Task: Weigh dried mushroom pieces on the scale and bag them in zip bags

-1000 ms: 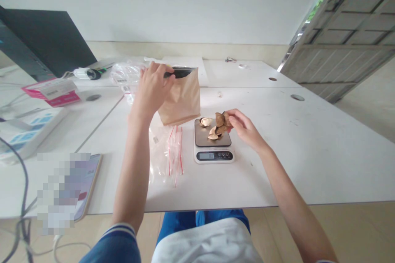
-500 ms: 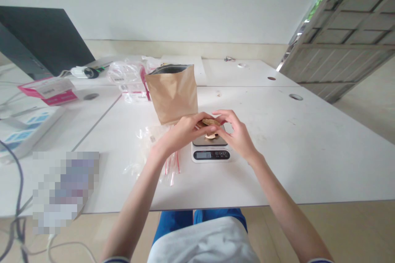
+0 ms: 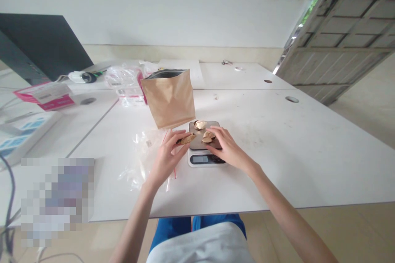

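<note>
A digital kitchen scale (image 3: pixel 197 152) with a metal top stands in front of me. Two pale brown pieces that look like dried mushrooms rest on it: one dried mushroom (image 3: pixel 200 124) at the back, another dried mushroom (image 3: pixel 207 137) nearer the right. My left hand (image 3: pixel 168 154) pinches a third dried mushroom (image 3: pixel 187 139) at the scale's left edge. Fingers and thumb of my right hand (image 3: pixel 230 148) are spread around the right-hand mushroom; whether they touch it is hard to tell. Digits glow on the display, too small to read surely.
Behind the scale stands an open brown paper pouch (image 3: pixel 169 100). Clear plastic zip bags (image 3: pixel 145 156) lie left of it. Farther left are pink-and-white boxes (image 3: pixel 55 100), a power strip (image 3: pixel 24 135), a black monitor (image 3: pixel 46 45) and cables.
My hands were together over the scale and have moved apart, the left going left with a mushroom. The mushrooms on the scale now show. The view has shifted slightly.
</note>
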Available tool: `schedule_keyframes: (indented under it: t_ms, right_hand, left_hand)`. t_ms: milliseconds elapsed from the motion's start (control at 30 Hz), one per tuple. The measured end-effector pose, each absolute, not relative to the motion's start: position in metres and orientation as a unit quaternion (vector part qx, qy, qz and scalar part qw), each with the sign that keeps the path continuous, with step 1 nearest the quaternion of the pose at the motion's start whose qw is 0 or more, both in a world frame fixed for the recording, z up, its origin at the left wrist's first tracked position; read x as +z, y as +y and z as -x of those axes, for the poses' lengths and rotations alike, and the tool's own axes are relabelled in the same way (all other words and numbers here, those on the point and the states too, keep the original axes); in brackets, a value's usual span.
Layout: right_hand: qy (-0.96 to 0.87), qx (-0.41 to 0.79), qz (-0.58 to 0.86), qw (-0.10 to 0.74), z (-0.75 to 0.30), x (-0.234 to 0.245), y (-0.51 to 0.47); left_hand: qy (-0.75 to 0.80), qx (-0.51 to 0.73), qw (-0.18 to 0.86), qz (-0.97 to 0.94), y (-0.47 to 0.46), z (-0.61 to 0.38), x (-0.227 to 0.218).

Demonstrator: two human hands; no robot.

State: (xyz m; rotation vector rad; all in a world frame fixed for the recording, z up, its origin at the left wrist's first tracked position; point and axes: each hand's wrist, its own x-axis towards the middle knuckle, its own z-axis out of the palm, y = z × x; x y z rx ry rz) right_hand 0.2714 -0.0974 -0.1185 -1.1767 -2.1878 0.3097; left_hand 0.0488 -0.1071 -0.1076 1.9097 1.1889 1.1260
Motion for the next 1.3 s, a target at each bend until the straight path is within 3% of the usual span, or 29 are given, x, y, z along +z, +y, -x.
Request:
schedule_keyframes:
  t_ms: [367, 733, 867, 1033, 1300]
  right_hand:
    - [-0.806, 0.163, 0.463, 0.331, -0.279, -0.119, -0.097]
    - [-0.786, 0.126, 0.488, 0.357, -0.292, -0.133, -0.098]
    - [-0.753, 0.08, 0.52, 0.395, -0.302, -0.139, -0.116]
    - [-0.665, 0.052, 0.586, 0.46, -0.322, -0.163, -0.151]
    - [-0.583, 0.085, 0.648, 0.482, -0.328, -0.173, -0.164]
  left_hand:
    - [0.476, 0.439, 0.234, -0.725, -0.11, -0.069, -0.135]
    - [0.5, 0.384, 0.165, -0.759, -0.1, -0.096, -0.136]
    - [0.487, 0.357, 0.124, -0.787, -0.118, -0.086, -0.129]
    - [0.552, 0.426, 0.05, -0.715, -0.138, -0.049, -0.118]
    - [0.681, 0.313, 0.018, -0.661, -0.128, 0.001, -0.169]
